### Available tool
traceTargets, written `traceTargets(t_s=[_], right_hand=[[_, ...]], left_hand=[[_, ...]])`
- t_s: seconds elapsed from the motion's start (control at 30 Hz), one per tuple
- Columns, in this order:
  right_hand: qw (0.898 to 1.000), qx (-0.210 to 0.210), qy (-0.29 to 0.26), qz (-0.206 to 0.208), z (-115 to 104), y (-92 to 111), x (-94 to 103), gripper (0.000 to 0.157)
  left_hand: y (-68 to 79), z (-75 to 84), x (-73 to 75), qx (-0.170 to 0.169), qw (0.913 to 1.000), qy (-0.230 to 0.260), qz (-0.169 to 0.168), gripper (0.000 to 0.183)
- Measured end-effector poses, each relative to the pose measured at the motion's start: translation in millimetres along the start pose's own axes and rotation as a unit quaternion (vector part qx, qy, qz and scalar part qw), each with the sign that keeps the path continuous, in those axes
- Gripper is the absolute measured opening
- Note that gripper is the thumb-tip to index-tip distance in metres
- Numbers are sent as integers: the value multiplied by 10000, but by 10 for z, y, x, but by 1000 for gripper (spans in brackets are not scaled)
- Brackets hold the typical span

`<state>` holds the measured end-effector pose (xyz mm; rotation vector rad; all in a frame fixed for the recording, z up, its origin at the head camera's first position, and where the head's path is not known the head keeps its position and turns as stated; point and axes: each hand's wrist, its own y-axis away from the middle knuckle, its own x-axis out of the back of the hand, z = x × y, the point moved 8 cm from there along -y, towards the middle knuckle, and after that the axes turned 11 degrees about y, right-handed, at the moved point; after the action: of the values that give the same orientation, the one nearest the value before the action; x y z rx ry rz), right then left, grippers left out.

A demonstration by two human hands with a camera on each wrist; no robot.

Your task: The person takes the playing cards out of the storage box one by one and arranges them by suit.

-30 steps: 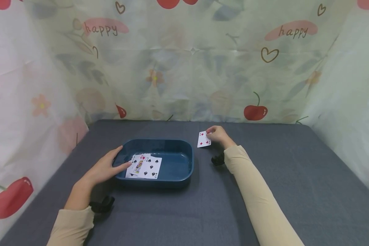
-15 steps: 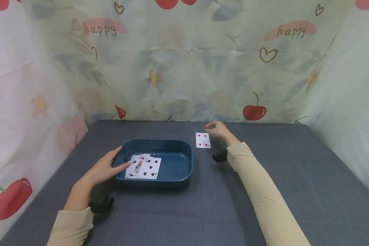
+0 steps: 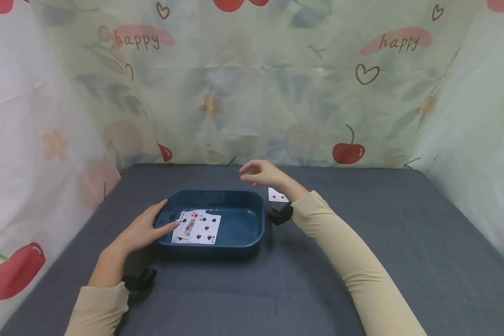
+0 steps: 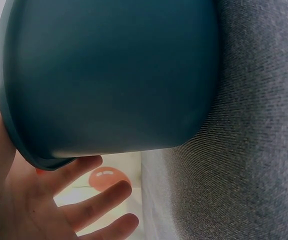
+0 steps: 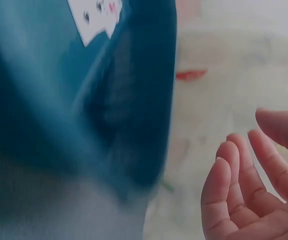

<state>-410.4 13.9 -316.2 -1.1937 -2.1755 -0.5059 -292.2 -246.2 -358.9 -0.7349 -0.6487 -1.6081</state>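
Note:
A dark blue tray stands on the table with several playing cards lying overlapped in its left part. A five of spades is uppermost, next to a face card. My left hand rests on the tray's left rim, thumb over the inside, fingers relaxed along the outside in the left wrist view. My right hand hovers past the tray's back right corner, fingers loosely bent with nothing between them in the right wrist view. A diamond card lies right of the tray, partly hidden by the right wrist.
A dark grey cloth covers the table. Behind it and at both sides hangs a pale curtain printed with cherries and flowers. Each wrist wears a black strap, such as the left wristband.
My right hand let go of the diamond card, leaving it flat on the table, then moved left toward the tray's back right corner. The left hand and tray stayed put.

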Motion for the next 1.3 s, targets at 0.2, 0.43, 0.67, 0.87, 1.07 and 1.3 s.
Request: traceTargets(t_s=[0.2,0.43,0.67,0.87,1.07,1.3], right_hand=[[9978,293,259,-534,-290,-56,-326,34],[9905,565,728,-1018,-438,-189,-681,38],[9849,606,1063,-1222,-450,-266,-930,39],[9837,452,1202,-1262,-379,-315,-1048,39],[9790,414,1357,-1464,-366,-316,-1147,42],[9742,316,1588,-1575,-332,-307,-1249,45]], left_hand=[[-2,12,-2,12,10000,-19,-5,86],[-4,32,2,31,10000,1,-30,86],[-1,40,7,84,9999,11,-60,86],[-14,-4,-3,151,9999,-51,-60,87],[-19,-21,-11,199,9997,-67,-80,88],[-17,-15,-8,202,9997,-84,-105,90]])
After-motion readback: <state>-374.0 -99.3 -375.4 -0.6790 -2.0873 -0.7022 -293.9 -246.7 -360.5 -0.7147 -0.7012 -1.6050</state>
